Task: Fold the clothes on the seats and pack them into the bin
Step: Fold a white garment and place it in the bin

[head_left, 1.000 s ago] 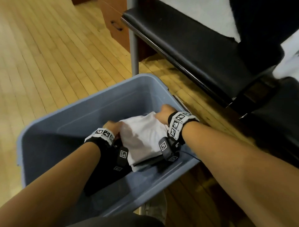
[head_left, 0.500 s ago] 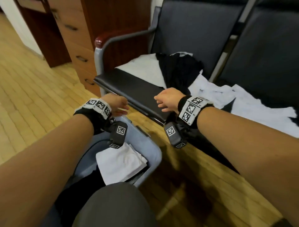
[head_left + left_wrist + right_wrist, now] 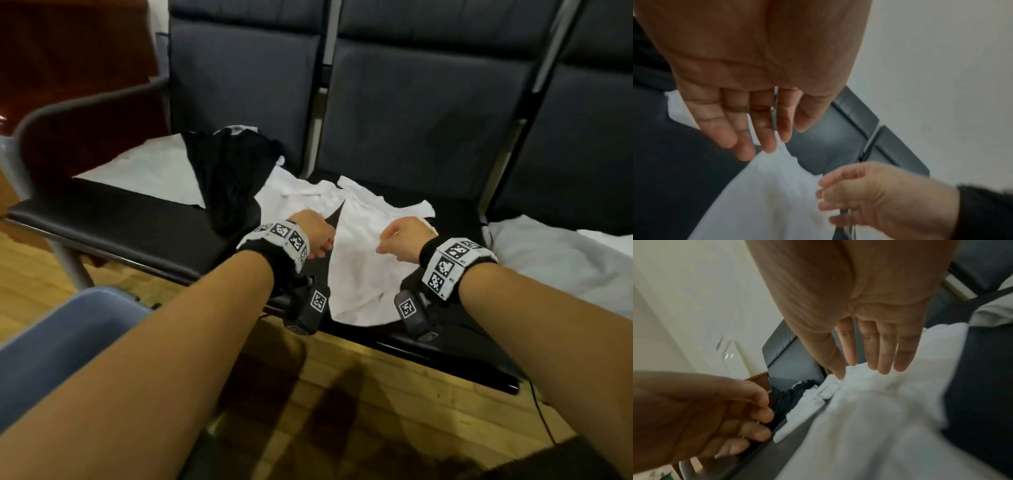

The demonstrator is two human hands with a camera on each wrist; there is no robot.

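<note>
From the head view, we hold our left hand (image 3: 313, 233) and right hand (image 3: 404, 240) over a white garment (image 3: 363, 260) spread on the bench (image 3: 120, 219); a black garment (image 3: 233, 178) and more white cloth (image 3: 561, 260) lie unfolded either side, and only the rim of the bin (image 3: 68, 329) shows near left, its contents hidden. In the left wrist view our fingers (image 3: 764, 129) are straight, touching the cloth's edge. In the right wrist view our fingers (image 3: 879, 350) are straight too, tips on the white fabric. We judge most folding remains.
</note>
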